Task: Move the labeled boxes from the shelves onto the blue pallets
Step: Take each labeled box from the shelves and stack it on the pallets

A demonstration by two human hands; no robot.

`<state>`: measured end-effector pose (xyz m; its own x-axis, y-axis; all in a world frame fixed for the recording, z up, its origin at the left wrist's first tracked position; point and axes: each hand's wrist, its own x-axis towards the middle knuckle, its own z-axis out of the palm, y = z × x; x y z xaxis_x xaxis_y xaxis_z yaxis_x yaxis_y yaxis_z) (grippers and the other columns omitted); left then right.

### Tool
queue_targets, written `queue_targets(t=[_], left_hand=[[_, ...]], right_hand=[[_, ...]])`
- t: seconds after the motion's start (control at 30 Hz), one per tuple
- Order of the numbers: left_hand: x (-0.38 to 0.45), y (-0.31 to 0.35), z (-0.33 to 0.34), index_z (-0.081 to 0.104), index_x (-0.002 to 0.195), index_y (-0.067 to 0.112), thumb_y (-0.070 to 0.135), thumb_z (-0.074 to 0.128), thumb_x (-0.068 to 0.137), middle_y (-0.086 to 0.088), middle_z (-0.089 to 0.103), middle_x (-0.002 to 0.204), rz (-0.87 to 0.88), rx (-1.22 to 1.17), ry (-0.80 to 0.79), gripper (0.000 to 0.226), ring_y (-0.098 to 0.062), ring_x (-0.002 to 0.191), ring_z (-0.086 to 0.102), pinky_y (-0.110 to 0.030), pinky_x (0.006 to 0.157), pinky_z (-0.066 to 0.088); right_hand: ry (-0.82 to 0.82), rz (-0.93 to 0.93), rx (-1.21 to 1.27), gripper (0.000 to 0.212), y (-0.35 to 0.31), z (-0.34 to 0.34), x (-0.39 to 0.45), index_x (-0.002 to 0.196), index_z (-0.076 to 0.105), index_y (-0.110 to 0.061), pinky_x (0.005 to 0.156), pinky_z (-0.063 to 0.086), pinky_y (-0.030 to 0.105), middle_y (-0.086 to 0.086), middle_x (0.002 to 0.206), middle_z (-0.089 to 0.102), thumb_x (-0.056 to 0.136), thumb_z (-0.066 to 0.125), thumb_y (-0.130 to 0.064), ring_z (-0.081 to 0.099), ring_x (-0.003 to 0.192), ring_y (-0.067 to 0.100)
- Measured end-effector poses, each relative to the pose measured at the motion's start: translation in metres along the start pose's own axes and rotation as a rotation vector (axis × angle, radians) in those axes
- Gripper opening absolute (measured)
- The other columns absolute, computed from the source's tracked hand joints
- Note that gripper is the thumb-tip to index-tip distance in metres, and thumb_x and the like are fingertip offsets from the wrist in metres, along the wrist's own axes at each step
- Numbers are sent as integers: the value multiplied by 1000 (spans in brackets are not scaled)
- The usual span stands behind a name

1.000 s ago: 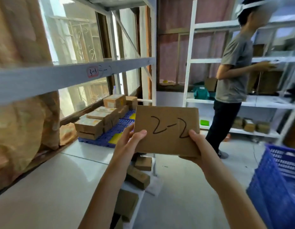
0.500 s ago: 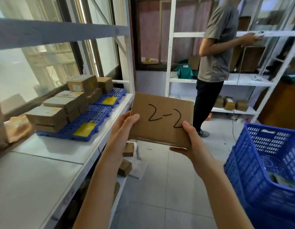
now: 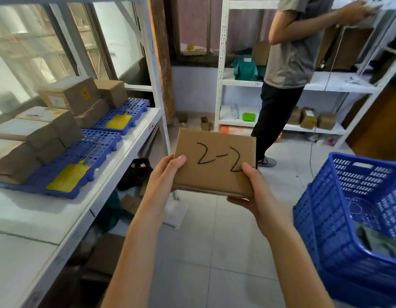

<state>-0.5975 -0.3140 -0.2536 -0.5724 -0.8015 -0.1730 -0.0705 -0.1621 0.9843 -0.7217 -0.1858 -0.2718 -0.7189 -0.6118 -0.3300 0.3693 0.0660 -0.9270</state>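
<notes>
Both hands, left hand and right hand, grip flat brown cardboard box marked "2-2" by edges, label readable, likely bound for blue plastic pallets.

A flat cardboard box marked "2-2" is held up in mid-air, the left hand gripping its left edge and the right hand its lower right corner, thumbs on top. To the left, a white shelf carries blue pallets stacked with brown boxes. A blue basket stands at right. Another person stands at the far shelves.
</notes>
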Motion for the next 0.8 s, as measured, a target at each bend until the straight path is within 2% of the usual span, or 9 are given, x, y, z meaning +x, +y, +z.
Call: queue_targets(t=[0.17, 0.37, 0.5, 0.6, 0.7, 0.8], left_hand=[[58, -4, 2, 61, 97, 32, 39, 56, 90, -3, 63, 107, -37, -7, -4, 12, -18, 104, 58, -40, 97, 47], [137, 4, -2, 56, 93, 32, 40, 53, 92, 2, 61, 95, -60, -72, 16, 9, -11, 85, 57, -26, 67, 43], [195, 19, -9, 58, 99, 29, 37, 53, 92, 1, 65, 91, -49, -103, 36, 12, -13, 83, 60, -26, 72, 48], [233, 25, -11, 56, 119, 26, 36, 52, 93, -4, 66, 104, -31, -99, 27, 29, -15, 87, 61, -27, 74, 49], [265, 25, -8, 55, 121, 25, 36, 51, 93, -6, 66, 105, -43, -85, 28, 30, -16, 87, 61, -29, 76, 50], [296, 24, -2, 54, 118, 22, 36, 49, 94, -1, 63, 91, -86, -89, 67, 27, -13, 76, 59, -23, 64, 46]], right_hand=[[13, 16, -1, 13, -4, 11, 56, 88, 49, -31, 75, 55, 33, -1, 106, 57, 92, 53, -43, 59, 98, 14], [-25, 33, -60, 17, -25, 40, 141, 92, 52, -31, 81, 56, 37, 2, 110, 60, 89, 56, -48, 61, 102, 18], [-39, 29, -76, 18, -44, 63, 194, 91, 52, -30, 81, 56, 37, 2, 108, 61, 89, 56, -47, 62, 102, 19], [-52, 21, -86, 22, -52, 75, 228, 97, 54, -28, 79, 57, 36, 3, 110, 61, 89, 56, -48, 62, 102, 18], [-51, 49, -90, 30, -57, 80, 261, 106, 56, -23, 81, 57, 37, 2, 108, 62, 89, 56, -48, 63, 98, 15], [-68, 82, -98, 37, -61, 85, 295, 111, 56, -20, 82, 57, 37, 4, 110, 63, 88, 56, -49, 63, 99, 17]])
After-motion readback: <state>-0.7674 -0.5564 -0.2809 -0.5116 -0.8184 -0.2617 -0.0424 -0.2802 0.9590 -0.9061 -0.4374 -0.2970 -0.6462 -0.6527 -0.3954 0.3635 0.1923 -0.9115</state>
